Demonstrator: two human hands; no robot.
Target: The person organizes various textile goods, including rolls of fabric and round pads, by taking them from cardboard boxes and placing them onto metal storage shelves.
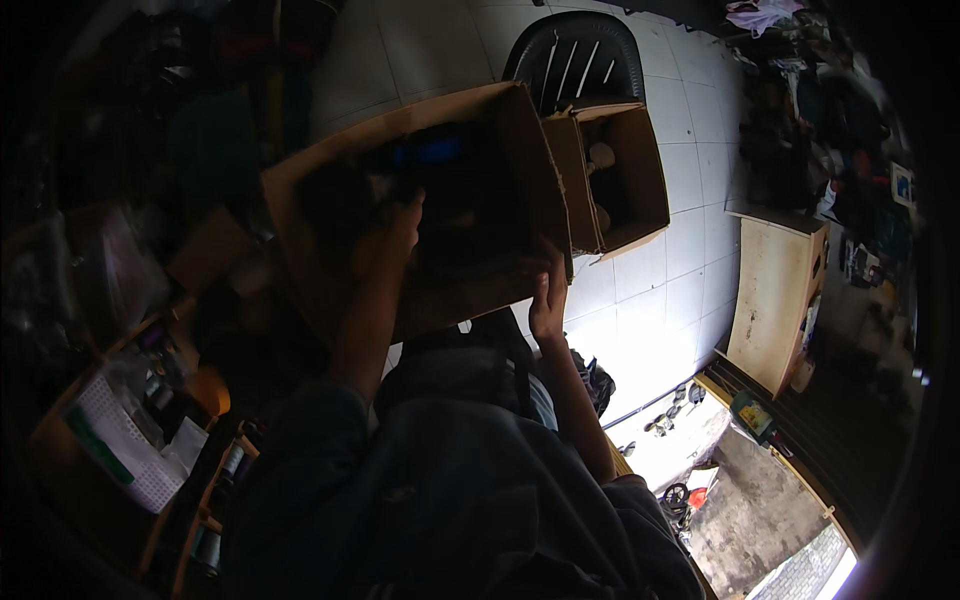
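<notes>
A large open cardboard box (540,165) sits tilted in front of me, its inside very dark. My left hand (404,222) reaches into it, fingers curled beside a pale patch, and what they hold is lost in shadow. Deeper in the box, a blue thing (428,150) stands out among dark contents that I cannot make out. Against the box's near right corner, my right hand (548,300) grips the cardboard side, with fingers up along the edge and thumb showing.
A smaller open cardboard box (640,180) holding roundish pale things adjoins it on the right, by a black plastic chair (580,55). White perforated basket (125,440) and shelves lie lower left. A wooden cabinet (770,300) stands right, near a bright doorway (750,510).
</notes>
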